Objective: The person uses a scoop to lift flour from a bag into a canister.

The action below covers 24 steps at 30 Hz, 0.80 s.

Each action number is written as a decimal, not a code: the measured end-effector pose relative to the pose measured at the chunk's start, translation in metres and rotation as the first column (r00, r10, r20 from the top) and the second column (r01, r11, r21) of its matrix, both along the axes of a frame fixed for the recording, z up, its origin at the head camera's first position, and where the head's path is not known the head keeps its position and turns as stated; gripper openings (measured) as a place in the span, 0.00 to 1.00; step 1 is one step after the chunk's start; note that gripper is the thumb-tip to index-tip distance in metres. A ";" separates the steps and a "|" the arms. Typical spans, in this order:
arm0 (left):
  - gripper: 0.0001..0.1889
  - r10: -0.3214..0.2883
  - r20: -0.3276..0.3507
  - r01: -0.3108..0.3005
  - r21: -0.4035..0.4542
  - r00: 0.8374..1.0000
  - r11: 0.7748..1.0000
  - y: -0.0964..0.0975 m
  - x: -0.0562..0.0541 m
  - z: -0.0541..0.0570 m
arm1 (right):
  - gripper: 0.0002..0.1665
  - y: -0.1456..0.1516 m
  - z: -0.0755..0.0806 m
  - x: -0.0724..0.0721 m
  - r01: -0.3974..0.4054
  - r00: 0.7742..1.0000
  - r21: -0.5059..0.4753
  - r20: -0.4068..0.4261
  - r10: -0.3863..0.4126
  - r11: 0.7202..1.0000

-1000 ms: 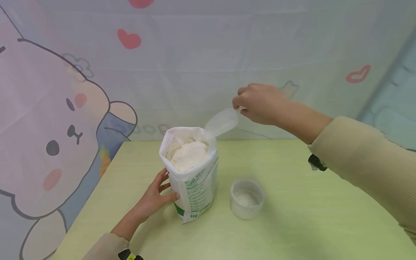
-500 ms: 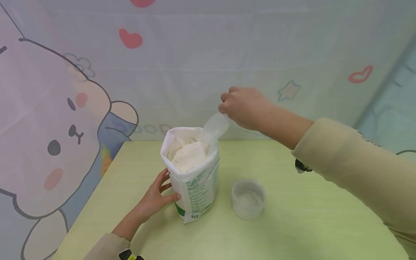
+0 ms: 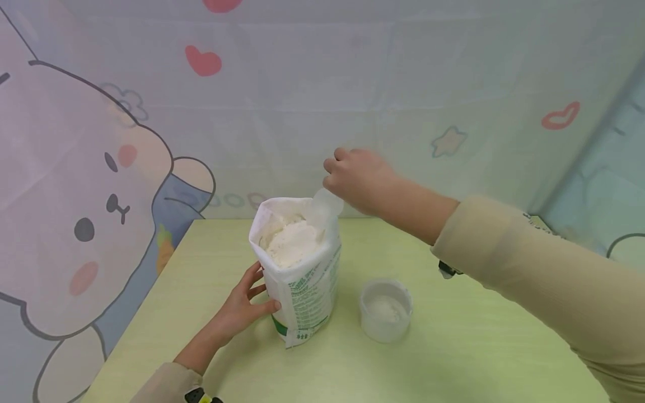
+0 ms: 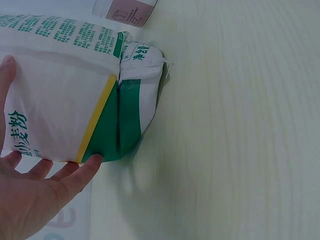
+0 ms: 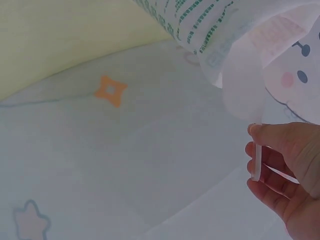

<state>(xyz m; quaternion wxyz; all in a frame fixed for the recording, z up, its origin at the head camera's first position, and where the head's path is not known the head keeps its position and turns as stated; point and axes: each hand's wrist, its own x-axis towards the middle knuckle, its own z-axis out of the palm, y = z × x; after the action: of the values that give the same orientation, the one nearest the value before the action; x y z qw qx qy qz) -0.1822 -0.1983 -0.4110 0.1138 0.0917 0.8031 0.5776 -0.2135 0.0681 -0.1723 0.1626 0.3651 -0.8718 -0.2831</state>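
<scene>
An open white bag of wheat flour stands on the table, the flour piled high inside. My left hand holds the bag low on its left side; the left wrist view shows the thumb and fingers spread around the printed bag. Above the bag's right rim, my right hand pinches the handle of a translucent plastic scoop. The scoop's blade dips in past the rim, its tip hidden by the bag. Right of the bag sits a small translucent tub with some white powder in it.
The pale yellow-green table runs back to a printed cloth backdrop close behind the bag. A pink label shows on the tub in the left wrist view.
My right hand has moved left and down, taking the scoop deeper into the bag at its right rim. My left hand, the bag and the tub stay where they were.
</scene>
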 end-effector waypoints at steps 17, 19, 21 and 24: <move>0.48 0.015 -0.006 -0.015 -0.009 1.000 1.000 -0.001 0.000 0.000 | 0.12 -0.015 -0.028 -0.002 -0.040 0.999 -0.052 0.015 0.041 0.998; 0.48 0.013 -0.006 -0.013 -0.006 1.000 1.000 -0.001 0.000 -0.001 | 0.12 -0.015 -0.031 -0.002 -0.047 0.999 -0.061 0.015 0.048 0.997; 0.48 0.009 -0.005 -0.009 -0.004 1.000 1.000 -0.002 0.000 -0.001 | 0.11 -0.016 -0.033 -0.003 -0.054 0.998 -0.065 0.014 0.055 0.996; 0.48 0.005 -0.004 -0.005 0.001 1.000 1.000 -0.001 0.000 -0.002 | 0.11 -0.014 -0.035 -0.003 -0.057 0.998 -0.077 0.017 0.059 0.995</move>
<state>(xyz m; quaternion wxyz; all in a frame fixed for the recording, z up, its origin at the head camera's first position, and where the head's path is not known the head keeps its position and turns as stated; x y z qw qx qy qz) -0.1820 -0.1997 -0.4126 0.1105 0.0910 0.8033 0.5781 -0.2166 0.0537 -0.2072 0.1761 0.3865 -0.8726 -0.2412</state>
